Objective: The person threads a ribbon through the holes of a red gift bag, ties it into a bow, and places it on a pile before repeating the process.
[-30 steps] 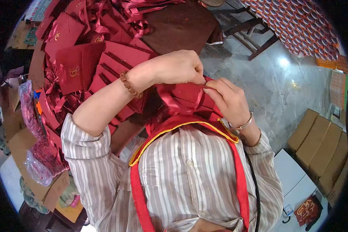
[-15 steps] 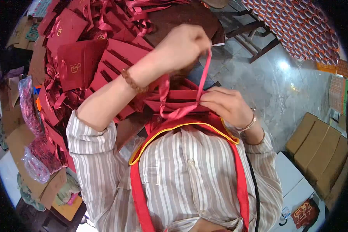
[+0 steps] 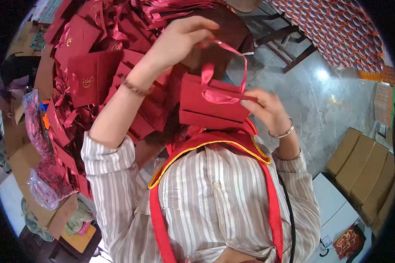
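Note:
A small dark-red gift bag [image 3: 215, 111] hangs in front of my apron, tilted, with its side and folded top facing up. A pink ribbon handle [image 3: 245, 72] loops up from it. My left hand [image 3: 184, 41], wearing a beaded bracelet, is raised above the bag, its fingers closed around the top of that ribbon; the fingertips are partly hidden. At the bag's right corner, my right hand [image 3: 267, 109] pinches the edge between thumb and fingers. A red apron [image 3: 224, 138] with yellow trim lies just below the bag.
On the left, a large pile of dark-red gift bags [image 3: 94, 79] with ribbons covers a brown table [image 3: 230, 30]. Rows of round-topped items [image 3: 333, 30] stand at the upper right. Cardboard boxes [image 3: 360, 166] sit at the right, and plastic-wrapped bundles [image 3: 39, 131] at the left.
The bag has come up away from my apron and turned, so more of its side shows. My left hand has moved left with the ribbon, and my right hand has shifted slightly.

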`<move>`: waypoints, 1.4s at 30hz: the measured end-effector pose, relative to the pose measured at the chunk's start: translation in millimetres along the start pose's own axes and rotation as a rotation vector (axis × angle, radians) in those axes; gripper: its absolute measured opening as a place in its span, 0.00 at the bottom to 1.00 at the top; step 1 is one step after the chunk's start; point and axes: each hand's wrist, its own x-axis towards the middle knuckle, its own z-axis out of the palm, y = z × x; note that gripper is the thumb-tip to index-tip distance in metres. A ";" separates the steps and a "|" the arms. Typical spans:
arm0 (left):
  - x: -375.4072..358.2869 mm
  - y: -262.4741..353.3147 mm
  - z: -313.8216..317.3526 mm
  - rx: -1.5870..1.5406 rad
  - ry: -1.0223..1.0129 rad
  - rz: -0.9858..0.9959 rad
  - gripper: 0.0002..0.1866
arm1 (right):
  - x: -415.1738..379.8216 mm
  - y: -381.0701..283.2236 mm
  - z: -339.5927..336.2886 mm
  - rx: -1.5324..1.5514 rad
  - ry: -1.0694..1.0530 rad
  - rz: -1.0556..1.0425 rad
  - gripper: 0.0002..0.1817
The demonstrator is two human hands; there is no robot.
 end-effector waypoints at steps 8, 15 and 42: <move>-63.7 -4.7 10.2 0.027 -0.092 -0.001 0.19 | 1.1 1.5 -12.7 0.145 0.004 0.170 0.09; -71.4 -33.1 31.3 -0.333 -0.142 -0.111 0.27 | 7.4 13.3 -0.9 0.508 0.189 0.515 0.12; -69.8 -18.2 83.6 -0.487 0.426 -0.094 0.10 | -12.7 6.9 11.7 0.385 0.318 0.148 0.04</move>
